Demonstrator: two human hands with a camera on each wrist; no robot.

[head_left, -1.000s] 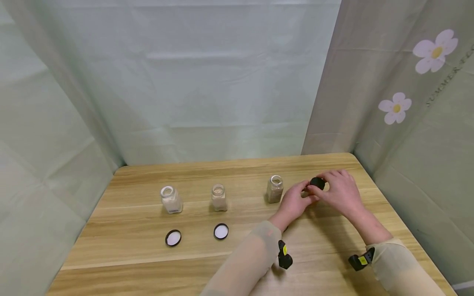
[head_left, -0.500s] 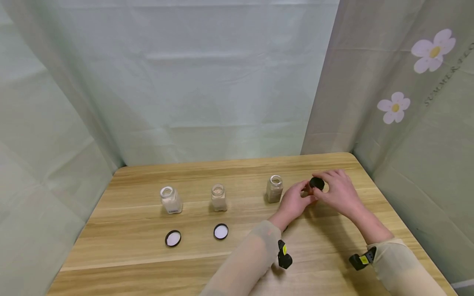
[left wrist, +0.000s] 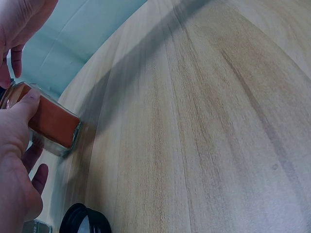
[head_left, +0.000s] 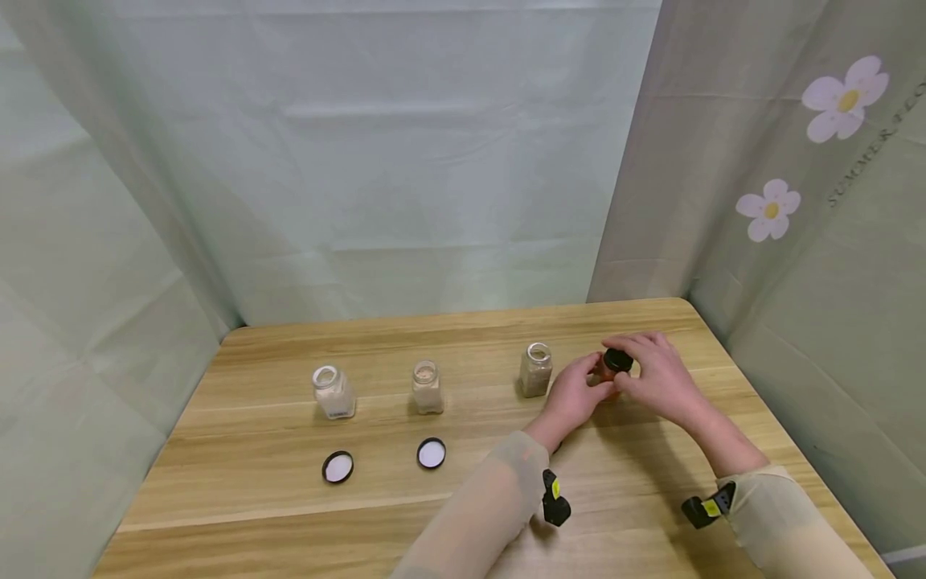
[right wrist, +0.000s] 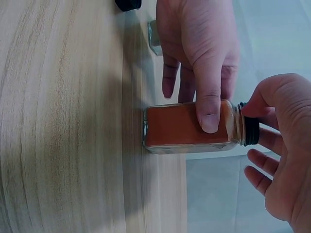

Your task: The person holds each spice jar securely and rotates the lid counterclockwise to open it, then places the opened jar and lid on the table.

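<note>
A square glass jar of orange-red powder [right wrist: 175, 127] stands upright at the table's right side, its base at the wood. My left hand [head_left: 574, 396] grips its body, the thumb [right wrist: 210, 119] lying along one face. With thumb and fingers, my right hand [head_left: 661, 379] pinches the black lid [right wrist: 251, 131] at the jar's mouth. A band of glass neck shows under that lid in the right wrist view. Just left of my left hand is a lidless jar of greyish powder [head_left: 536, 376]. Another black lid [left wrist: 85, 221] lies near my left wrist, mostly hidden in the head view.
Two more lidless jars, one with white powder [head_left: 336, 396] and one with beige powder [head_left: 428, 392], stand further left. In front of them two black lids with white liners, a left lid [head_left: 338, 466] and a right lid [head_left: 432, 453], lie liner up. Curtains [head_left: 434, 161] surround the table [head_left: 253, 515].
My right fingers have shifted slightly left around the lid, and the lid has tilted a little, with more of the orange-red jar showing beneath it. My left hand keeps its grip in place.
</note>
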